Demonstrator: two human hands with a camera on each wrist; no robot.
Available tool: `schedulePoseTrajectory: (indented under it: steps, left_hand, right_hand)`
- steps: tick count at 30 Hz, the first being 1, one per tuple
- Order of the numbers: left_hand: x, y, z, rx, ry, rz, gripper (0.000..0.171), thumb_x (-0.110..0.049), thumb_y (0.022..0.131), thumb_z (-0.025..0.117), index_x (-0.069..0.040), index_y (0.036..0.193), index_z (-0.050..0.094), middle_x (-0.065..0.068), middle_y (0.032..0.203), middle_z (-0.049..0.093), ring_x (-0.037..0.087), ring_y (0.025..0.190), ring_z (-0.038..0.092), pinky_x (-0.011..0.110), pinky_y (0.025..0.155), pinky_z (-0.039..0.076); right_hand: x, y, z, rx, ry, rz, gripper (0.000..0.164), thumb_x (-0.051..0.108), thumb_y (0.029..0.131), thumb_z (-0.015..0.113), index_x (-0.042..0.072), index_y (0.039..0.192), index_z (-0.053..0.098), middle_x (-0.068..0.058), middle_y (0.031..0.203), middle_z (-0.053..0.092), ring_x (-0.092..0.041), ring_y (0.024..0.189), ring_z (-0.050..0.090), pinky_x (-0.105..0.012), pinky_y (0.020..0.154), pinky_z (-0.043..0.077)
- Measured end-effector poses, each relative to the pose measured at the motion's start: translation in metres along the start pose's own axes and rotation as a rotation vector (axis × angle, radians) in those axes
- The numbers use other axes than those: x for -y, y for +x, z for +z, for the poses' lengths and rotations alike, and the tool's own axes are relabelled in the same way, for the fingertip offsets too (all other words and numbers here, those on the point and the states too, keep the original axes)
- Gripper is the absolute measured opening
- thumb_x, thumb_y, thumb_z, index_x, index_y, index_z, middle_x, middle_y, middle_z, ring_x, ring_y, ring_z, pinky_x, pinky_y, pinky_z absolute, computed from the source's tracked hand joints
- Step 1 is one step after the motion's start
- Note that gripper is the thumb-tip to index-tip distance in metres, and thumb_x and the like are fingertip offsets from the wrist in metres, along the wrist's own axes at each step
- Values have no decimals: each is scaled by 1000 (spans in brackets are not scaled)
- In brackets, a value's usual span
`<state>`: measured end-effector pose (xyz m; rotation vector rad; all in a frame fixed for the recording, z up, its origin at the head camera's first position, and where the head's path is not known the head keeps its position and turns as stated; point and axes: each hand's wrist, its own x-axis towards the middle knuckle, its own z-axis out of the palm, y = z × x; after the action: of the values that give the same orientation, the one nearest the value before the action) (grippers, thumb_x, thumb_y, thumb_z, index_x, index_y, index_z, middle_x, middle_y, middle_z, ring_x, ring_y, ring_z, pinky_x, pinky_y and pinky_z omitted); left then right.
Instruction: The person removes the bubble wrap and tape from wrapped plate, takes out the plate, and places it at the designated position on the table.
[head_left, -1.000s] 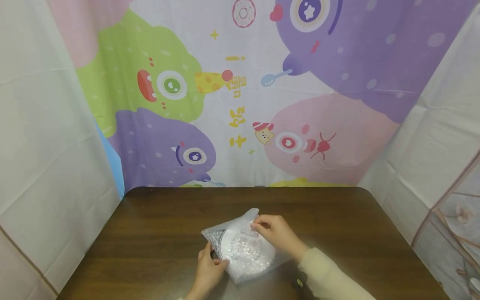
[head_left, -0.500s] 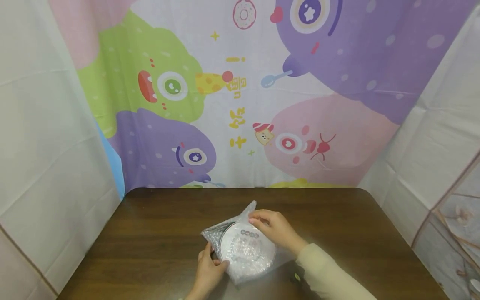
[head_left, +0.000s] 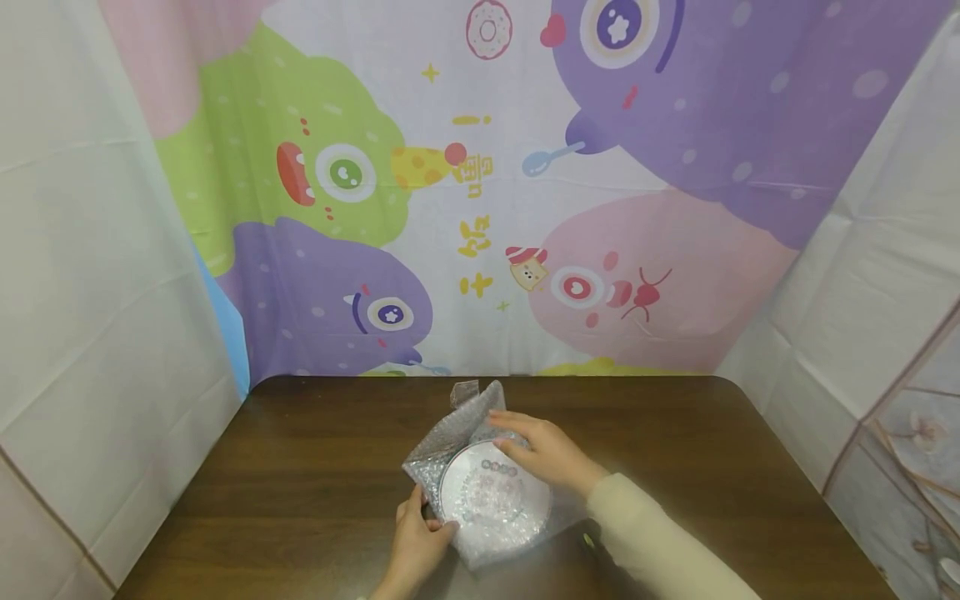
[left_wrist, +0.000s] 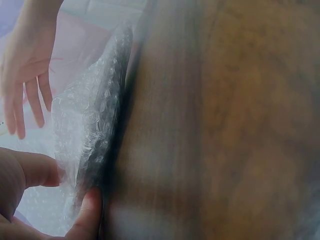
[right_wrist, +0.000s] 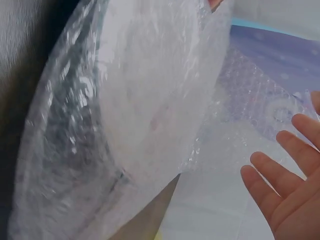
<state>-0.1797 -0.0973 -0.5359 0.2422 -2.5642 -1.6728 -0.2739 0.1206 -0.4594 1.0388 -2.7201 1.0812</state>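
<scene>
A round white plate (head_left: 491,500) with a thin dark rim line and small printed pictures lies inside a clear bubble-wrap bag (head_left: 450,442). My left hand (head_left: 416,537) grips the bag's near left edge; in the left wrist view its thumb and finger pinch the bubble wrap (left_wrist: 92,130). With fingers extended, my right hand (head_left: 543,450) is over the far right part of the plate, beside the raised flap. The right wrist view shows that hand (right_wrist: 292,175) with spread fingers beside the bubble wrap (right_wrist: 65,145) and nothing between them.
The bag is over a dark brown wooden table (head_left: 300,467). A small dark item with a green spot (head_left: 588,542) is by the right sleeve (head_left: 660,533). Behind the table hangs a cartoon-printed curtain (head_left: 510,350), with pale cloths at both sides.
The bag's flap has lifted and folded back toward the far side, uncovering more of the plate's far part. My right hand released it, moved slightly farther away, and straightened its fingers. My left hand stayed.
</scene>
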Motion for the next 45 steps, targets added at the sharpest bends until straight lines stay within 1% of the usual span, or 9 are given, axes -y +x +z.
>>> schedulePoseTrajectory:
  steps: [6,8,12,15,21,28,32,37,45]
  left_hand:
    - [1,1,0,-1,-4,-4,88,-5,76,72,19,144,23,34,132,41,17,83,55,16,63,46]
    - [1,1,0,-3,-5,-3,88,-5,76,72,19,144,23,33,132,41,17,82,55,16,63,45]
    - [2,1,0,0,-7,-1,88,-5,76,72,19,144,23,34,132,41,17,83,55,16,63,46]
    - [2,1,0,8,-4,1,88,-6,76,72,19,145,23,34,132,41,17,83,56,17,63,47]
    - [2,0,1,5,2,6,88,-6,76,72,19,145,23,33,131,42,17,83,56,17,63,47]
    - [1,0,0,7,-4,7,87,-6,76,71,19,145,22,34,132,40,17,84,56,17,63,47]
    - [0,-1,0,-1,-4,15,88,-6,76,71,19,145,23,33,132,41,16,83,56,17,63,47]
    - [0,0,0,3,-2,7,88,-6,77,71,18,145,23,33,132,41,17,85,57,17,64,47]
    - [1,0,0,-6,1,9,88,-6,75,72,18,145,23,34,132,41,17,84,58,17,64,48]
  right_hand:
    - [-6,10,2,93,-157,-45,48,28,100,55,8,143,50,-10,155,40,-32,142,38,-50,115,33]
    - [-7,14,4,118,-201,-46,50,28,100,55,8,144,48,-11,156,38,-35,143,36,-51,115,31]
    - [-10,22,9,164,-263,-7,54,28,98,58,8,146,45,-11,158,34,-37,145,32,-52,116,29]
    - [-12,26,14,192,-300,26,58,29,96,60,7,147,43,-11,159,32,-37,146,30,-51,116,30]
    - [-18,29,25,232,-309,80,61,30,95,61,6,147,42,-14,160,27,-36,146,29,-49,117,29]
    - [-18,32,34,269,-328,124,63,31,95,62,5,148,41,-13,160,28,-37,145,30,-49,117,29]
    - [-18,33,40,282,-362,143,62,31,93,63,7,147,43,-11,160,29,-36,144,34,-48,117,31]
    - [-20,34,46,298,-425,147,61,32,93,62,8,147,44,-11,159,31,-34,143,37,-45,116,32]
    - [-21,33,45,302,-432,116,60,32,94,60,8,147,44,-11,159,32,-33,143,37,-44,116,32]
